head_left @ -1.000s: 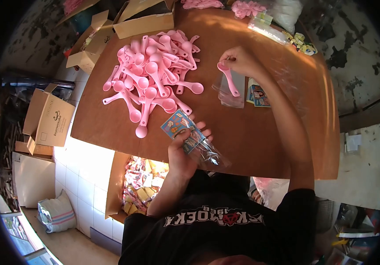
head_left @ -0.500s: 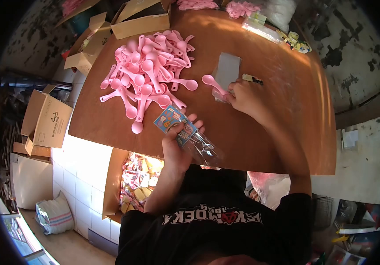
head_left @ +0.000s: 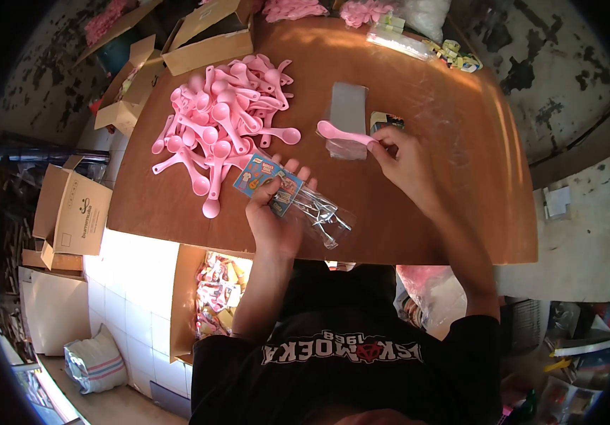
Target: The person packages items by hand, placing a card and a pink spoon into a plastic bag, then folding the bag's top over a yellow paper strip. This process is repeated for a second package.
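A clear plastic bag (head_left: 322, 216) with a blue printed card (head_left: 269, 180) at one end lies in my left hand (head_left: 274, 212), whose thumb presses on the card. My right hand (head_left: 400, 159) pinches the handle end of a pink spoon (head_left: 345, 133). That spoon hangs over a stack of clear, greyish bags (head_left: 348, 106). Beside my right hand's fingers is a small dark box (head_left: 385, 122). Many pink spoons form a heap (head_left: 227, 113) to the left, close to the card.
The brown table (head_left: 460, 212) has open cardboard boxes (head_left: 209, 42) at its back left edge. Clear packets (head_left: 398, 42) and small yellow pieces (head_left: 460, 58) lie at the back right. Below the front edge, a carton (head_left: 186, 301) holds colourful packets.
My right hand has lifted the pink spoon away from the bag stack and moved it slightly right, turning it flatter. My left hand still holds the bag, which now shows more of its length.
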`<move>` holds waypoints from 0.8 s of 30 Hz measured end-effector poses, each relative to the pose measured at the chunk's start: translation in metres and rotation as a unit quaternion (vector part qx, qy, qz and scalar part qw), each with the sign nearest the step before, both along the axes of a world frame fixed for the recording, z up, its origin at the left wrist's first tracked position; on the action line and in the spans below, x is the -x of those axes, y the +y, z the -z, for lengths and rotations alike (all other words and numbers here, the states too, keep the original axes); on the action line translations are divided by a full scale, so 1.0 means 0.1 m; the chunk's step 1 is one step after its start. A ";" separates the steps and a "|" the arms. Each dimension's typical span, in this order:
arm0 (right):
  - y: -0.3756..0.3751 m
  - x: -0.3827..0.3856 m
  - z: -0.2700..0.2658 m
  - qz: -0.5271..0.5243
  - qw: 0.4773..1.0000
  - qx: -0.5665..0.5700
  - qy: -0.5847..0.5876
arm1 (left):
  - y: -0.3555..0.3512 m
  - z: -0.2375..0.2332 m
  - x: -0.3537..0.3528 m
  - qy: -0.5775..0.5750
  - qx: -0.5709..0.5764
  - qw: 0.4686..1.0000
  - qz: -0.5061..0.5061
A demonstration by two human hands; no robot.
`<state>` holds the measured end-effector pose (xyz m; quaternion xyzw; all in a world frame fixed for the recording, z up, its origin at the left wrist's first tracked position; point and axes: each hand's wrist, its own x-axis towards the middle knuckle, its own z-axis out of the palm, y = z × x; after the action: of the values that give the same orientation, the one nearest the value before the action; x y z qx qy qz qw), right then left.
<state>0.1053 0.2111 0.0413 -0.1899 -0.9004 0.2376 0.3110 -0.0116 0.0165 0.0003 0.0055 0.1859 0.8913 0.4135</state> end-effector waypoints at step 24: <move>-0.92 -0.78 0.33 0.105 0.817 0.552 0.128 | 0.24 -0.02 -0.07 0.022 0.000 0.997 -0.076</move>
<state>0.1836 0.1190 0.0079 -0.3907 -0.5450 0.6830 0.2895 -0.0049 0.0407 0.0027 0.0109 0.1952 0.9199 0.3400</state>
